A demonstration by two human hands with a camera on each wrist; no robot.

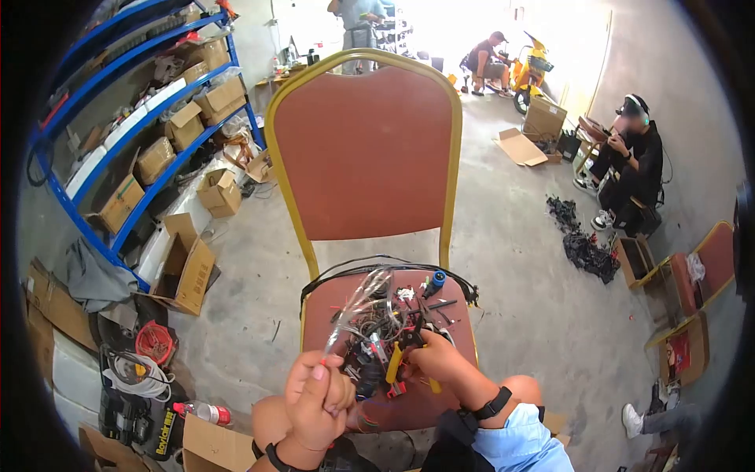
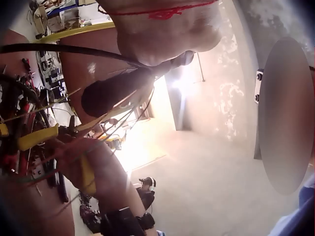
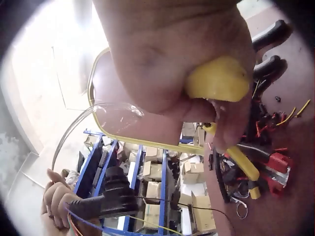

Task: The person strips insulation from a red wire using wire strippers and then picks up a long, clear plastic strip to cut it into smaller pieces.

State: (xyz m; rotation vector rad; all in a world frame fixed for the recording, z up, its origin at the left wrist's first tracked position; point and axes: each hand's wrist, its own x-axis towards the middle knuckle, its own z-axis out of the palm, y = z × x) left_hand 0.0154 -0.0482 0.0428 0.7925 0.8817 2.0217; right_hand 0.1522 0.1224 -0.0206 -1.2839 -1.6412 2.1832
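Curled fingers of my left hand (image 1: pixel 318 397) (image 2: pixel 167 32) pinch a bundle of clear strands (image 1: pixel 355 308) that fans upward. A black angled connector (image 3: pixel 115 197) with thin coloured wires also hangs at this hand in the right wrist view. My right hand (image 1: pixel 442 359) (image 2: pixel 93 169) grips a yellow-handled tool (image 1: pixel 394 365) (image 3: pixel 219 81) over the chair seat; the tool's tip is hard to make out. Beneath the hands lies a pile of wires and small parts (image 1: pixel 373 326), with a red-handled tool (image 3: pixel 278 172) beside the right hand.
The chair's red backrest (image 1: pixel 366 149) rises in front, a black cable (image 1: pixel 338 273) along the seat's rear. Blue shelving (image 1: pixel 130 189) with boxes stands left. An open carton (image 1: pixel 185 271) and a bottle (image 1: pixel 206 413) are at lower left. A seated person (image 1: pixel 629 157) is at right.
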